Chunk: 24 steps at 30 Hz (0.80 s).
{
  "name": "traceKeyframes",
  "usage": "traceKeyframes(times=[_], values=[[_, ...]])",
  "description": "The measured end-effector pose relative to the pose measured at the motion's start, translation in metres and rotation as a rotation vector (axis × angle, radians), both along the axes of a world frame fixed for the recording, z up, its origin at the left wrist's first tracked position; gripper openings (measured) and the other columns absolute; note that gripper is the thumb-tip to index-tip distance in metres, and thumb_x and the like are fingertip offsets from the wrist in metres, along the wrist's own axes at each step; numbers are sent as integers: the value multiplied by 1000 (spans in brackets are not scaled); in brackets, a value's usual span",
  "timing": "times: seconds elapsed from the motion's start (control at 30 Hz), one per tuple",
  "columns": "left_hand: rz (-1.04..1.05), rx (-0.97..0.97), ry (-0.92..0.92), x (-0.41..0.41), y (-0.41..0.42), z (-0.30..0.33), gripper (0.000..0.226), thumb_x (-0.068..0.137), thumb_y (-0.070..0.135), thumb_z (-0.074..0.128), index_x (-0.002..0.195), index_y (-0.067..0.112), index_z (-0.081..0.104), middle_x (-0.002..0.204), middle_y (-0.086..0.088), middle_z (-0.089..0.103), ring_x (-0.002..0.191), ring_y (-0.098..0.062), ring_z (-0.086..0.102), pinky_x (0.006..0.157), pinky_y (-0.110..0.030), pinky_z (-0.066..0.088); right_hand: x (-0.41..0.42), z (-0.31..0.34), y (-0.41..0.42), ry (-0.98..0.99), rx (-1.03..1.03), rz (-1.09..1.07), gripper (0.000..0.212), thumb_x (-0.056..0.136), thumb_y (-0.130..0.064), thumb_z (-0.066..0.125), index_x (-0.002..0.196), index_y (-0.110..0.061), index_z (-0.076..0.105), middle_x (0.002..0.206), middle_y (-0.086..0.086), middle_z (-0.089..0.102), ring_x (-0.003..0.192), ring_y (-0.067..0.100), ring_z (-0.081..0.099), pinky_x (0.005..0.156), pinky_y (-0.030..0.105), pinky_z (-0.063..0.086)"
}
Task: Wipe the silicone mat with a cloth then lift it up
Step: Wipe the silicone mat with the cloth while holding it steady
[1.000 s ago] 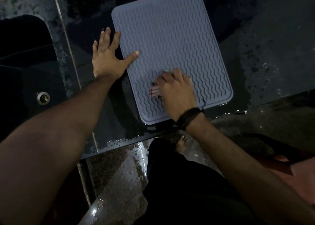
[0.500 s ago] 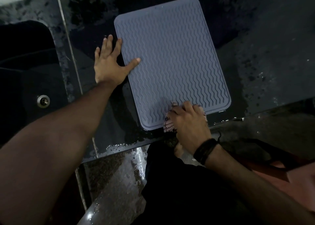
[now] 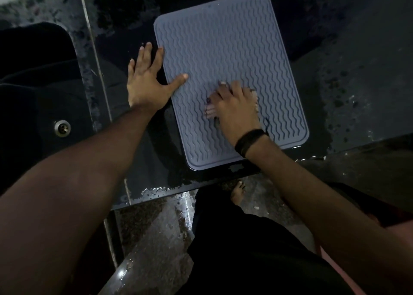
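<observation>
A grey-blue silicone mat (image 3: 225, 55) with a wavy ribbed surface lies flat on the dark wet counter (image 3: 357, 75). My left hand (image 3: 147, 80) lies flat with spread fingers at the mat's left edge, its thumb resting on the mat. My right hand (image 3: 234, 107) presses a striped cloth (image 3: 210, 111) onto the lower middle of the mat, fingers curled over it. Most of the cloth is hidden under the hand.
A dark sink (image 3: 33, 93) with a metal drain (image 3: 62, 128) lies to the left of the counter. The counter's front edge (image 3: 201, 187) runs just below the mat, with water drops along it. My leg and bare foot (image 3: 239, 192) stand on the floor below.
My right hand with the cloth has moved from the mat's near edge back up to its lower middle. The left hand has stayed at the mat's left edge.
</observation>
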<state>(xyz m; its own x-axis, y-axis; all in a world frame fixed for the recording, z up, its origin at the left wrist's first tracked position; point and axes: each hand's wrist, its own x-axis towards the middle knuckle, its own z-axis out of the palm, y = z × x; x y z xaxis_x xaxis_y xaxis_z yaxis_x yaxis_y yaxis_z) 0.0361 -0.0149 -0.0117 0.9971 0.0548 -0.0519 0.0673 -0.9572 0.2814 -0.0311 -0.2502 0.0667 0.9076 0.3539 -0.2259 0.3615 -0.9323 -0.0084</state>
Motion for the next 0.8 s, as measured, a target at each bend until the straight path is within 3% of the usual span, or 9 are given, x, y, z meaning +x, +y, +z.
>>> traceKeyframes(times=[0.1,0.2,0.3,0.43,0.6,0.8], values=[[0,-6,9,0,-1,3,101,83,94,33,163,35,16,172,0,9,158,-16,4,128,-42,1,-29,4,-15,-8,10,3,46,83,-11,44,127,-12,57,137,11,51,122,34,42,97,48,36],[2,-4,24,0,-1,6,102,83,94,33,163,35,15,172,1,7,158,-15,3,128,-41,-1,-39,11,-23,47,-19,8,44,84,-12,51,127,-15,56,136,8,51,121,32,41,97,45,36],[2,-11,34,0,-1,6,102,83,94,35,163,35,15,172,1,7,158,-14,2,127,-40,-3,-18,20,-20,89,-16,-1,42,82,-19,60,124,-17,58,131,5,55,122,29,40,97,42,35],[3,-1,27,0,-2,5,101,83,93,35,163,35,17,172,1,8,158,-15,3,128,-41,-1,34,27,1,-40,52,-42,40,83,-16,59,123,-14,58,125,9,58,121,31,42,97,43,37],[-1,12,22,0,-3,6,100,84,91,33,163,32,18,172,0,9,158,-16,4,128,-42,1,88,11,35,-14,20,-21,43,87,-13,55,130,-8,53,135,13,51,132,34,34,106,46,31],[8,-20,19,-1,-2,6,100,83,91,36,163,33,19,172,1,10,158,-16,4,128,-43,2,48,-5,16,-61,45,36,44,88,-13,50,132,-9,51,140,14,47,128,35,39,104,49,32]])
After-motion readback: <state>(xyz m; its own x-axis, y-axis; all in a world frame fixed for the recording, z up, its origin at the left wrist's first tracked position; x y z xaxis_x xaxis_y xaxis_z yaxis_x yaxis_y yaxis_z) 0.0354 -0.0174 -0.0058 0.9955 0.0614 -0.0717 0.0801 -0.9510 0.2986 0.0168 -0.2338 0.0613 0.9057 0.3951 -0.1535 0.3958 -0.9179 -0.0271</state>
